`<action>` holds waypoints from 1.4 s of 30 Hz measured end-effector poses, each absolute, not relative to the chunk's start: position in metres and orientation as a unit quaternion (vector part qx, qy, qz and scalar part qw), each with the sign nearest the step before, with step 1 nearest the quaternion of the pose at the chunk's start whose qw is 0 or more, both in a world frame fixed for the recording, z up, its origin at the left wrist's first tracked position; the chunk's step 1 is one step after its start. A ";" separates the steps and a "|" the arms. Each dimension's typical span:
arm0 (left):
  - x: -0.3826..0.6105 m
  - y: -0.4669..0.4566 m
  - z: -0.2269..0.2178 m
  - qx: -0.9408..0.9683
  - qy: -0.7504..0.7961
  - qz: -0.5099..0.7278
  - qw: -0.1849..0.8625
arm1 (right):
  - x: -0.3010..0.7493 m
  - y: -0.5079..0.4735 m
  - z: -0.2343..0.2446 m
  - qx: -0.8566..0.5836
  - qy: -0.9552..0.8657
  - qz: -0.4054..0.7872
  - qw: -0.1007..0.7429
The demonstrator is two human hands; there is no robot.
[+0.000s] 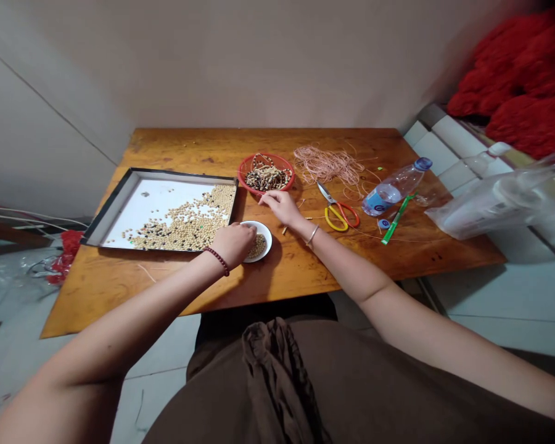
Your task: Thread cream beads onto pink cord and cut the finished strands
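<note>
Left hand (234, 244) seemingly pinching beads (258, 246) in white dish (264, 233).

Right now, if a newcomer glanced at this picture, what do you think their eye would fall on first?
Probably the black-rimmed tray on the left of the wooden table, with pale round beads spread across it. The left hand is over a small white dish at the tray's near corner, while the right hand sits just below a red basket of dark and pale beads. To the right, a tangle of pink cord and yellow-and-orange scissors stand out.

Pale round beads (258, 246), heaped, small white dish (265, 232)
</note>
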State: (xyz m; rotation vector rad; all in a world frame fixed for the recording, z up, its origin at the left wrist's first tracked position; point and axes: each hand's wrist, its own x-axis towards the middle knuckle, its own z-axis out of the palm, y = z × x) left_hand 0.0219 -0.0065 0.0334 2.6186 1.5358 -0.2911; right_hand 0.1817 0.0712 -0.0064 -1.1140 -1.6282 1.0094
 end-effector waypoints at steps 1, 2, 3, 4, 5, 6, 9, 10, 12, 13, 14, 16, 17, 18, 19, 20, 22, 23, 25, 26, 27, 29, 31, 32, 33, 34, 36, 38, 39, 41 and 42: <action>0.021 -0.007 0.032 0.858 0.504 -0.088 0.049 | 0.185 0.064 -0.002 -0.447 -0.652 0.416 0.449; 0.020 -0.009 0.030 0.859 0.503 -0.083 0.051 | 0.188 0.056 0.001 -0.447 -0.643 0.424 0.454; 0.018 -0.010 0.029 0.860 0.502 -0.079 0.051 | 0.192 0.046 0.004 -0.451 -0.634 0.430 0.458; 0.016 -0.011 0.029 0.860 0.501 -0.075 0.052 | 0.196 0.034 0.006 -0.459 -0.623 0.434 0.462; 0.013 -0.013 0.029 0.860 0.502 -0.072 0.053 | 0.199 0.023 0.007 -0.470 -0.609 0.435 0.468; 0.010 -0.015 0.029 0.860 0.504 -0.066 0.054 | 0.203 0.011 0.006 -0.484 -0.591 0.438 0.475; 0.002 -0.020 0.031 0.859 0.506 -0.040 0.066 | 0.211 -0.017 -0.003 -0.522 -0.559 0.431 0.479; 0.000 -0.022 0.032 0.858 0.508 -0.031 0.072 | 0.212 -0.023 -0.006 -0.527 -0.564 0.424 0.475; -0.004 -0.024 0.033 0.851 0.517 -0.011 0.085 | 0.213 -0.030 -0.010 -0.531 -0.577 0.417 0.459; -0.005 -0.024 0.032 0.847 0.524 0.001 0.093 | 0.213 -0.031 -0.011 -0.530 -0.586 0.417 0.450; -0.007 -0.025 0.032 0.841 0.531 0.015 0.104 | 0.212 -0.032 -0.010 -0.527 -0.595 0.418 0.439; -0.009 -0.026 0.029 0.829 0.541 0.055 0.132 | 0.208 -0.031 -0.007 -0.514 -0.623 0.416 0.419; -0.010 -0.027 0.027 0.822 0.544 0.081 0.147 | 0.206 -0.031 -0.005 -0.504 -0.641 0.407 0.412; -0.011 -0.029 0.025 0.816 0.544 0.108 0.163 | 0.204 -0.032 -0.003 -0.496 -0.660 0.389 0.408; -0.011 -0.031 0.024 0.810 0.542 0.137 0.178 | 0.202 -0.033 -0.001 -0.490 -0.680 0.363 0.407; -0.011 -0.033 0.022 0.804 0.538 0.164 0.192 | 0.200 -0.034 -0.001 -0.484 -0.699 0.332 0.407; -0.011 -0.038 0.020 0.788 0.534 0.213 0.219 | 0.197 -0.036 -0.003 -0.471 -0.733 0.277 0.405; -0.011 -0.041 0.019 0.778 0.536 0.232 0.233 | 0.195 -0.037 -0.005 -0.461 -0.746 0.263 0.402; -0.009 -0.045 0.016 0.756 0.544 0.258 0.257 | 0.192 -0.037 -0.012 -0.441 -0.765 0.259 0.392; -0.009 -0.046 0.014 0.746 0.551 0.263 0.265 | 0.190 -0.037 -0.016 -0.437 -0.770 0.257 0.388; -0.008 -0.047 0.013 0.736 0.560 0.269 0.270 | 0.189 -0.036 -0.018 -0.433 -0.774 0.258 0.382; -0.008 -0.047 0.009 0.721 0.572 0.281 0.272 | 0.187 -0.034 -0.021 -0.429 -0.781 0.263 0.370; -0.008 -0.046 0.007 0.712 0.578 0.295 0.270 | 0.187 -0.033 -0.020 -0.427 -0.784 0.266 0.365; -0.009 -0.045 0.005 0.710 0.578 0.301 0.269 | 0.186 -0.033 -0.019 -0.426 -0.785 0.267 0.362; -0.009 -0.045 0.004 0.708 0.576 0.305 0.271 | 0.186 -0.034 -0.017 -0.426 -0.788 0.266 0.357; -0.010 -0.044 0.002 0.708 0.573 0.307 0.275 | 0.186 -0.034 -0.015 -0.425 -0.792 0.264 0.350; -0.010 -0.044 -0.001 0.705 0.571 0.303 0.291 | 0.186 -0.034 -0.013 -0.421 -0.804 0.257 0.332; -0.011 -0.045 -0.003 0.699 0.572 0.295 0.311 | 0.186 -0.034 -0.014 -0.414 -0.815 0.250 0.319; -0.010 -0.045 -0.005 0.696 0.573 0.292 0.320 | 0.186 -0.034 -0.015 -0.412 -0.819 0.248 0.313; -0.010 -0.046 -0.006 0.685 0.577 0.291 0.336 | 0.185 -0.034 -0.018 -0.409 -0.824 0.250 0.302; -0.010 -0.046 -0.006 0.677 0.582 0.292 0.344 | 0.185 -0.034 -0.019 -0.408 -0.825 0.253 0.298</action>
